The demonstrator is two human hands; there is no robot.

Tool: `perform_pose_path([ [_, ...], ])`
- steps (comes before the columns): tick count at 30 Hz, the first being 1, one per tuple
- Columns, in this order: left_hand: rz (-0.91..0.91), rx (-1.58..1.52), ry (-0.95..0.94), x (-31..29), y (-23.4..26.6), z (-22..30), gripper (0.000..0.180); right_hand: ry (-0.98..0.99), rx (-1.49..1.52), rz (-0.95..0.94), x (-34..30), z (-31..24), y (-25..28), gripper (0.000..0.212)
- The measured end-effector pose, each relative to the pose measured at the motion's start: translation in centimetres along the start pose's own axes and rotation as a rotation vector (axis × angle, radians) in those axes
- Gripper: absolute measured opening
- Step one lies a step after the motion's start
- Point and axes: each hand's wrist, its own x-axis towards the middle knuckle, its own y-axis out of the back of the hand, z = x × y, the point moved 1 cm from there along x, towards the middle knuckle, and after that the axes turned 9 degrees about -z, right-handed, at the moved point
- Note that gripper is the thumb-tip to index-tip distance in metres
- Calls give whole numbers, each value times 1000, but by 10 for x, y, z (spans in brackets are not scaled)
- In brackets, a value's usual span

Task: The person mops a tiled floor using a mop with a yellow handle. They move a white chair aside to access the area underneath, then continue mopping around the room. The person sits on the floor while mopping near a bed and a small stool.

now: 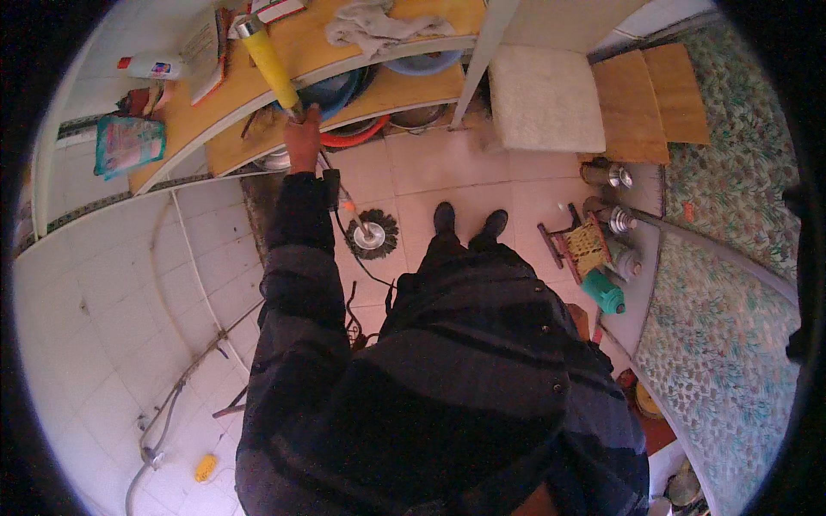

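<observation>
Here, left hand (302, 142) gripping mop (370, 236), shelves (422, 89) close, stool (587, 247) (green flask (604, 291) beside)

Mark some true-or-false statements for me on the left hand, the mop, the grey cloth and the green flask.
1. The left hand grips a mop just below its yellow handle. True.
2. The round mop head sits on the upper shelf. False: the mop head is down at the tiled floor.
3. The grey cloth lies on the upper shelf. True.
4. The green flask is left of the person's shoes. False: the green flask is to the right of the shoes.
</observation>
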Motion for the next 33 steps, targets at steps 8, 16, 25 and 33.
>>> perform_pose_path([
  [8,16,27,74,-61,-22,-4,44,-457,804,200,58,-75,90,30],
  [16,-562,113,-184,-227,-152,-2,37,139,1106,409,108,-244,249,46],
  [25,-1403,438,-414,-415,-278,-7,32,238,1067,78,-46,-173,245,41],
  [33,-1889,548,-671,-478,-361,33,29,-20,1305,419,-184,-104,193,33],
])
